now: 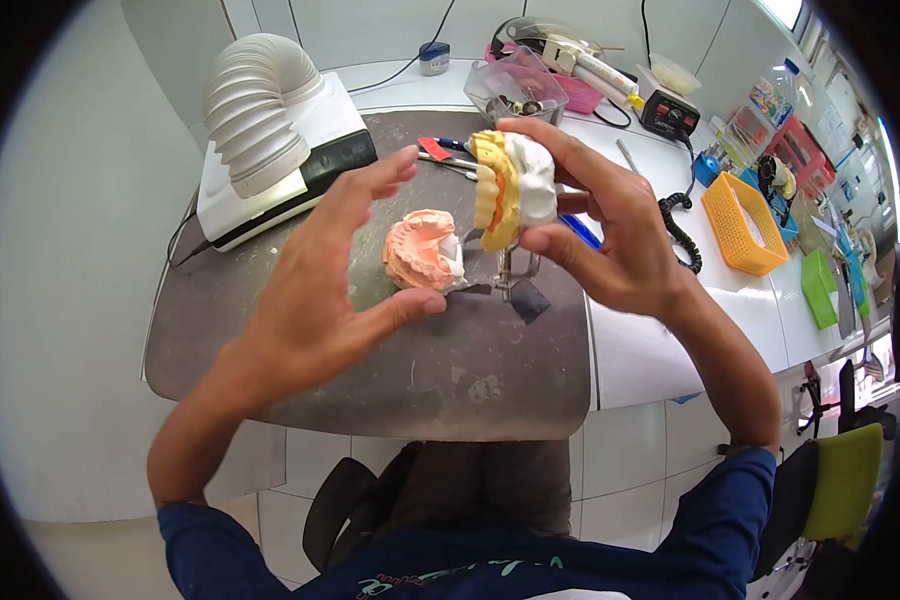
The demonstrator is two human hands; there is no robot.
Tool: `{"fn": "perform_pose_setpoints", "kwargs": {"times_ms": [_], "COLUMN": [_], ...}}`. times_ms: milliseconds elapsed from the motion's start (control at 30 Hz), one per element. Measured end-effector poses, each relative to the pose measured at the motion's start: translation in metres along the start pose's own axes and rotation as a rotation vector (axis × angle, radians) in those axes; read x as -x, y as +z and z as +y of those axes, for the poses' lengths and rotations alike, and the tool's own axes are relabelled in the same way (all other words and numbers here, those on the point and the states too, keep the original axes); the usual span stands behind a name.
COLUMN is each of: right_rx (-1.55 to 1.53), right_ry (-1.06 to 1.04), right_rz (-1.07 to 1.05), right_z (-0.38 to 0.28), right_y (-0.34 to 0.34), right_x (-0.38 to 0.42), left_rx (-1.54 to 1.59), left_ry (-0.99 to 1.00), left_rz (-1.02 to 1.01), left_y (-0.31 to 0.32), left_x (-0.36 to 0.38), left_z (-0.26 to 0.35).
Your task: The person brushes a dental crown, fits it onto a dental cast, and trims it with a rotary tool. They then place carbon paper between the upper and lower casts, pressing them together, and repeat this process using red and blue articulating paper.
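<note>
My right hand (pixel 610 220) grips a yellow dental cast (pixel 495 190) backed with white plaster, held on edge above the mat, thumb below and fingers over the top. An orange band runs along the yellow teeth. Left of it, a pink dental cast (pixel 420 250) with white plaster at its side rests on the mat. A metal articulator frame (pixel 510 275) shows below the yellow cast, beside the pink one. My left hand (pixel 320 270) is open, its thumb and fingers spread around the near left side of the pink cast, with nothing in the grasp.
A white extractor with a ribbed hose (pixel 260 110) stands at the back left of the grey mat (pixel 370 370). Metal tools lie behind the casts. A clear plastic bin (pixel 515 85), a black control box (pixel 668 115) and a yellow basket (pixel 745 225) stand at the back and right.
</note>
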State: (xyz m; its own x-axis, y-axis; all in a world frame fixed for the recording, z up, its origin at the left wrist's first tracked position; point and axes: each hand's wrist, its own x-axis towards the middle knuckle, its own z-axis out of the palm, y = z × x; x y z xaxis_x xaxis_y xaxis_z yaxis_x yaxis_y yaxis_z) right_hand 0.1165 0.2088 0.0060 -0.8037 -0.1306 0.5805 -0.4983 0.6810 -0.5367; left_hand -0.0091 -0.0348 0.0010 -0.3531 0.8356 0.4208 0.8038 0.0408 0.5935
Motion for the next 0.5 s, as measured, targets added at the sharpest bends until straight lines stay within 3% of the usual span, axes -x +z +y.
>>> {"fn": "perform_pose_setpoints", "kwargs": {"times_ms": [133,367,500], "right_rx": [-0.064,0.03,0.041], "right_ry": [0.095,0.032,0.13], "right_rz": [-0.049,0.022,0.248], "right_z": [0.011,0.007,-0.002], "right_y": [-0.001,0.008,0.024], "right_x": [-0.009,-0.01,0.0], "left_rx": [0.144,0.491,0.602], "left_ry": [-0.029,0.038,0.059], "left_rz": [-0.064,-0.02,-0.002], "left_y": [0.007,0.019,0.022], "left_x": [-0.015,-0.04,-0.038], "left_z": [-0.02,-0.034,-0.032]}}
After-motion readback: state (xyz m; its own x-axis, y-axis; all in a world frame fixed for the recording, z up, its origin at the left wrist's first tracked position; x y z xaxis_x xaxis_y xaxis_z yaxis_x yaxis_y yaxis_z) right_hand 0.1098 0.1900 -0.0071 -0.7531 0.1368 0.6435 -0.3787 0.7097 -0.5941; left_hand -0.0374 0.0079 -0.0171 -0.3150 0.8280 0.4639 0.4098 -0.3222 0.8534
